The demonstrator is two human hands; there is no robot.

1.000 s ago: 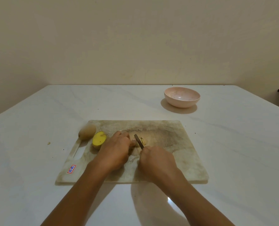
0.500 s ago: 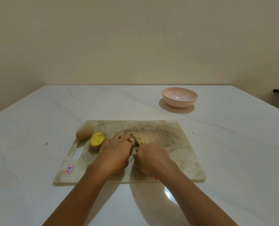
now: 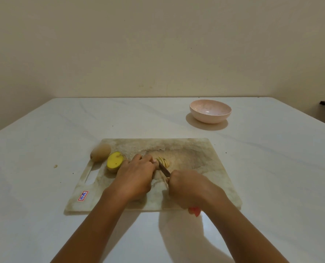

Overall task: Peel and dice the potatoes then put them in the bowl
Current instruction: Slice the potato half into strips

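Right hand: The right hand (image 3: 192,188) was closed in a fist round the handle of the knife (image 3: 164,170), over the near right part of the cutting board (image 3: 205,168). The red butt of the handle stuck out below the wrist, past the board's near edge.
Knife: Its long axis ran from near right to far left, and the dark blade reached out of the fist to the potato piece (image 3: 163,161).
Left hand: The left hand (image 3: 137,177) lay palm down just left of the blade, its fingers curled onto the piece's left side and pinning it to the board.
Potato piece: It lay mid-board, touching the left fingertips and the blade. It was pale yellow with dark cut lines across its top, and its own long axis could not be told.
Potato half: The potato half (image 3: 115,162) lay just left of the left hand, yellow cut face up, its long axis running near left to far right.
Whole potato: The whole potato (image 3: 100,152) lay at the board's far left corner by the handle slot, roughly left to right, skin on.
Bowl: The pink bowl (image 3: 210,111) stood upright on the counter (image 3: 44,130), well apart beyond the board's far right corner.
Change: Against half a second before, the right hand sat a little farther right and nearer the person, so more blade showed. The left hand, the other potatoes and the bowl kept their places.
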